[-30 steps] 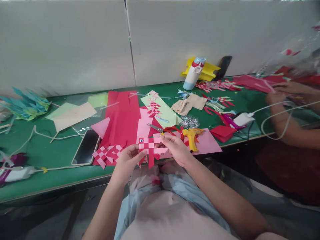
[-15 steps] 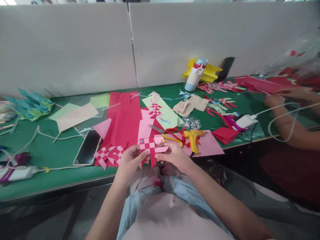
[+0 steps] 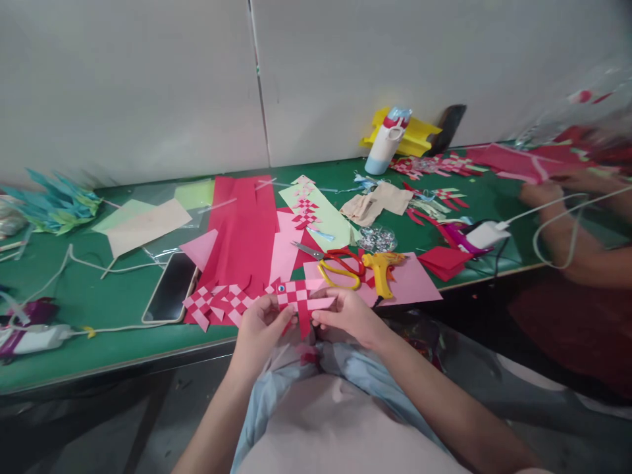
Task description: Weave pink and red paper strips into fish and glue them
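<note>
A woven red-and-pink paper fish (image 3: 296, 295) with a small eye is held just over the table's front edge. My left hand (image 3: 264, 322) pinches its eye end between thumb and fingers. On the other side, my right hand (image 3: 348, 316) grips the pink and red strips with thumb and fingers closed. More woven checkered pieces (image 3: 237, 301) lie just left of my left hand. Beyond my right hand are scissors (image 3: 340, 263) with red and yellow handles and a yellow glue gun (image 3: 382, 273), both on pink paper (image 3: 419, 283).
Red sheets (image 3: 241, 230), a phone (image 3: 170, 289), a pale green sheet (image 3: 326, 227) and a bottle (image 3: 388, 141) stand or lie on the green table (image 3: 118, 342). White cables loop at both sides. Another person's hands (image 3: 548, 197) work with red paper at the right.
The paper fish and both my hands sit slightly lower in view, still gripping it. The other person's hands and red paper have shifted a little.
</note>
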Motion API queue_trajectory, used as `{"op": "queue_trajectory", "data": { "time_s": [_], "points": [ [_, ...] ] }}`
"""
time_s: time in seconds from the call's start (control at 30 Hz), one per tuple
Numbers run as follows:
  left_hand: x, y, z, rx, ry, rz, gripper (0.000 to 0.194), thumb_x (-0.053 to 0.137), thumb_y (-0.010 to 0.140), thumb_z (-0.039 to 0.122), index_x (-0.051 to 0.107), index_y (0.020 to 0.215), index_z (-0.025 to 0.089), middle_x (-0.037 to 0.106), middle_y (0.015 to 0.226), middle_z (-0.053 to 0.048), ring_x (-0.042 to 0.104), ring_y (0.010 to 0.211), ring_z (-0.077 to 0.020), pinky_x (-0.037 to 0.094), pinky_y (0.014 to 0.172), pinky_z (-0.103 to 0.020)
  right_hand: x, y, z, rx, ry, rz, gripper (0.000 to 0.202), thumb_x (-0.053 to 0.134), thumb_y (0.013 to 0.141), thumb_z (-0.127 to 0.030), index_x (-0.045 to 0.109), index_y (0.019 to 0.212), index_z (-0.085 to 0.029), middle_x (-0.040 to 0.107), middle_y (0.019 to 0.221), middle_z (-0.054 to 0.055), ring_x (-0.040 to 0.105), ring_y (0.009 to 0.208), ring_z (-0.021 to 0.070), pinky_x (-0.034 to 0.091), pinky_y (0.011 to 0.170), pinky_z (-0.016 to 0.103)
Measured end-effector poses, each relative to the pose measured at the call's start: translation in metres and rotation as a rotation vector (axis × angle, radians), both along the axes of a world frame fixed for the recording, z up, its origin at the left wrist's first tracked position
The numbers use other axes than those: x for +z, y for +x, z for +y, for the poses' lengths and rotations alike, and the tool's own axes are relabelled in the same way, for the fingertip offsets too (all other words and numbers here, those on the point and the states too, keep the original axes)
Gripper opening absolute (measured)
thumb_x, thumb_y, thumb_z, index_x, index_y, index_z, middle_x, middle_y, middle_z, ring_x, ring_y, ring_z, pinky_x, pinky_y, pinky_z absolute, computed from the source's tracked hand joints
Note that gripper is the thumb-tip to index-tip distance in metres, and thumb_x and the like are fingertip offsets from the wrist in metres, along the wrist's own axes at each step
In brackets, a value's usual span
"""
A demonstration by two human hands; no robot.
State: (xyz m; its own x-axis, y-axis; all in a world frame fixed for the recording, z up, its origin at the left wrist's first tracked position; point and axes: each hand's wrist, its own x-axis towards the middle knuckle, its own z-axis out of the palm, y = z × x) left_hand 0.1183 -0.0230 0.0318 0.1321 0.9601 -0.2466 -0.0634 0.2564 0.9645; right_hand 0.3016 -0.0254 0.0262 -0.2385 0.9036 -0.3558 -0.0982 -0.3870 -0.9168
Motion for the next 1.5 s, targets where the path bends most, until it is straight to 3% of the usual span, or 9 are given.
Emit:
{"op": "queue_trajectory", "data": {
  "time_s": [0.1,0.2,0.37,0.73,1.0,1.37,1.5],
  "points": [
    [-0.011,0.007,-0.019,0.002,-0.031,-0.038,0.028,0.076,0.069,0.039,0.062,0.075,0.016,0.065,0.066,-0.001,0.063,0.062,-0.0139,0.052,0.06,-0.024,-0.008,0.004,-0.01,0.027,-0.044,-0.11,0.038,0.083,0.057,-0.032,0.063,0.084,-0.014,0.061,0.063,-0.003,0.052,0.053,0.0094,0.042,0.051,0.022],
    [-0.019,0.011,-0.038,0.009,-0.093,-0.036,0.029,0.076,0.068,0.04,0.062,0.077,0.016,0.064,0.065,0.0,0.064,0.064,-0.0156,0.053,0.062,-0.027,-0.013,0.008,-0.018,0.084,-0.004,-0.228,0.027,0.079,0.063,-0.033,0.061,0.067,-0.013,0.056,0.058,-0.003,0.047,0.052,0.0079,0.037,0.05,0.021],
    [-0.019,0.012,-0.053,0.043,-0.127,-0.003,0.033,0.076,0.067,0.044,0.064,0.077,0.015,0.068,0.069,-0.004,0.063,0.062,-0.0147,0.052,0.061,-0.026,-0.017,0.011,-0.025,0.139,0.001,-0.221,0.022,0.074,0.068,-0.032,0.062,0.066,-0.013,0.056,0.059,-0.002,0.047,0.055,0.0087,0.036,0.052,0.021],
    [-0.026,-0.002,-0.061,0.023,-0.078,0.073,0.03,0.072,0.072,0.043,0.061,0.073,0.015,0.065,0.062,-0.002,0.06,0.059,-0.0136,0.05,0.059,-0.024,-0.027,0.01,-0.027,0.228,0.064,-0.201,0.023,0.073,0.073,-0.033,0.068,0.07,-0.011,0.063,0.068,0.002,0.055,0.062,0.0108,0.041,0.057,0.021],
    [-0.017,-0.01,-0.061,0.12,-0.101,0.029,0.03,0.076,0.067,0.042,0.062,0.074,0.016,0.067,0.067,-0.003,0.063,0.062,-0.015,0.052,0.06,-0.025,-0.028,0.002,-0.025,0.213,-0.006,-0.171,0.031,0.076,0.07,-0.04,0.073,0.082,-0.011,0.067,0.067,0.004,0.057,0.059,0.0115,0.045,0.056,0.023],
    [-0.019,-0.029,-0.061,0.224,-0.097,-0.005,0.029,0.077,0.069,0.039,0.06,0.072,0.016,0.066,0.065,-0.002,0.06,0.06,-0.012,0.049,0.058,-0.021,-0.018,-0.001,-0.014,0.245,0.021,-0.217,0.026,0.074,0.07,-0.039,0.069,0.073,-0.013,0.064,0.064,0.001,0.053,0.057,0.0097,0.042,0.055,0.022],
    [-0.021,-0.038,-0.056,0.275,-0.118,-0.092,0.026,0.076,0.071,0.036,0.061,0.076,0.015,0.065,0.066,-0.001,0.059,0.061,-0.0102,0.048,0.059,-0.02,-0.012,0.002,-0.009,0.199,0.005,-0.203,0.027,0.074,0.069,-0.04,0.069,0.073,-0.013,0.066,0.067,0.002,0.055,0.059,0.0106,0.044,0.057,0.023]
  ]
}}
